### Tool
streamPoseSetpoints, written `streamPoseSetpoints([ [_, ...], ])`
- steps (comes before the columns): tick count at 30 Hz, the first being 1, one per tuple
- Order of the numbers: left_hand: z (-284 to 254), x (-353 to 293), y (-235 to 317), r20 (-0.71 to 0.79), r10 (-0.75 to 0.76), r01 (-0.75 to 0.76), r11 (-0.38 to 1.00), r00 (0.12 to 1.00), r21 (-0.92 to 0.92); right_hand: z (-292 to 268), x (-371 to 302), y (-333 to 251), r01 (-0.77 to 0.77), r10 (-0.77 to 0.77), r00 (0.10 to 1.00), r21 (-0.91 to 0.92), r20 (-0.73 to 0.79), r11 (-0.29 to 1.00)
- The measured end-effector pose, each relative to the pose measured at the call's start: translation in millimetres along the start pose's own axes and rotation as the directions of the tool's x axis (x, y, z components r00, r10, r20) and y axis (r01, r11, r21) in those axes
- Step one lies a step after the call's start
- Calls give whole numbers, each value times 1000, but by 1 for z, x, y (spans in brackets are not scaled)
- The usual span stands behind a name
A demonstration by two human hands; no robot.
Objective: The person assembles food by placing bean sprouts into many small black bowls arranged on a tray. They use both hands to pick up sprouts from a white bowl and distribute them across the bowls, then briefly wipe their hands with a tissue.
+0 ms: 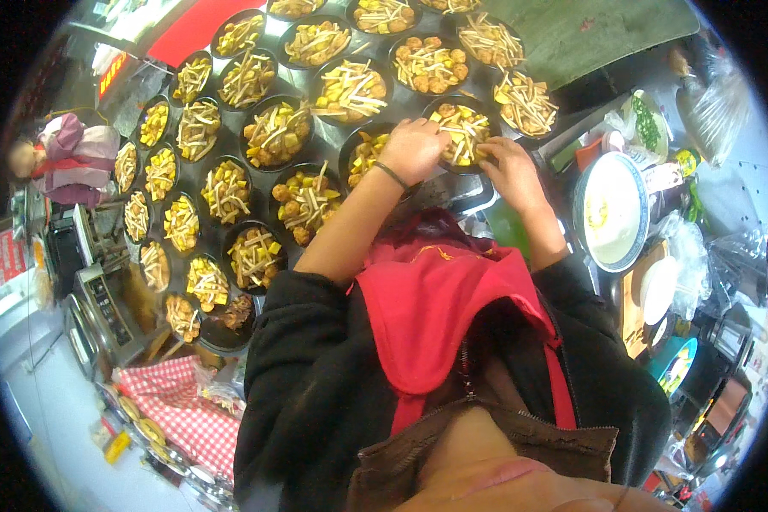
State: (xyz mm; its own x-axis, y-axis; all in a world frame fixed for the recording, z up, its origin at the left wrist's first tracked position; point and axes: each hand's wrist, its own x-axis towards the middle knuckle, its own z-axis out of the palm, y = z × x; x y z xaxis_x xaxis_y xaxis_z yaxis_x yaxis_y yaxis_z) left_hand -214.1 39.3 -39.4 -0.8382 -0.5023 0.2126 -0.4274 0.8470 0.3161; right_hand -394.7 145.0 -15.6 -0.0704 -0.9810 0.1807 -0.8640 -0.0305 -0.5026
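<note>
- Bowl in hand (462,99): black, round; in front of the person between both hands, among the other bowls.
- Bowl contents (467,132): pale strips over yellow chunks, heaped.
- Left hand (416,149): back upward, fingers bent over the bowl's left side; cannot tell whether they pinch anything. Dark band (392,177) at the wrist.
- Right hand (510,169): at the bowl's right edge, fingers bent inward; cannot tell whether thumb and fingertips meet on a strip.
- Neighbouring bowl (345,159): black, filled, partly hidden by the left hand and forearm.
- Part-filled bowl (226,339): black, brown pieces at one side; near end of the rows at left.
- White basin (614,235): blue-rimmed, yellow bits inside; right of the right forearm.
- Checked cloth (179,401): red and white; lower left.
</note>
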Motion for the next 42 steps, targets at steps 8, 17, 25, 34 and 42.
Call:
streamPoseSetpoints([
  [8,-3,0,0,-11,42,-43,997,999,-61,6,10,-11,-18,0,989,115,147,993],
  [17,9,3,11,-88,23,-34,992,996,-120,1,26,-7,-98,75,979,116,190,988],
  [25,-13,1,13,-257,-20,-43,970,966,-240,-35,63,27,-281,276,960,143,58,949],
  [34,-56,-58,10,-255,-253,141,911,933,-388,-52,74,84,-427,428,903,-131,-22,895],
  [42,-74,-88,8,-326,-404,242,866,855,-438,-45,166,104,-306,293,950,-134,-108,943],
])
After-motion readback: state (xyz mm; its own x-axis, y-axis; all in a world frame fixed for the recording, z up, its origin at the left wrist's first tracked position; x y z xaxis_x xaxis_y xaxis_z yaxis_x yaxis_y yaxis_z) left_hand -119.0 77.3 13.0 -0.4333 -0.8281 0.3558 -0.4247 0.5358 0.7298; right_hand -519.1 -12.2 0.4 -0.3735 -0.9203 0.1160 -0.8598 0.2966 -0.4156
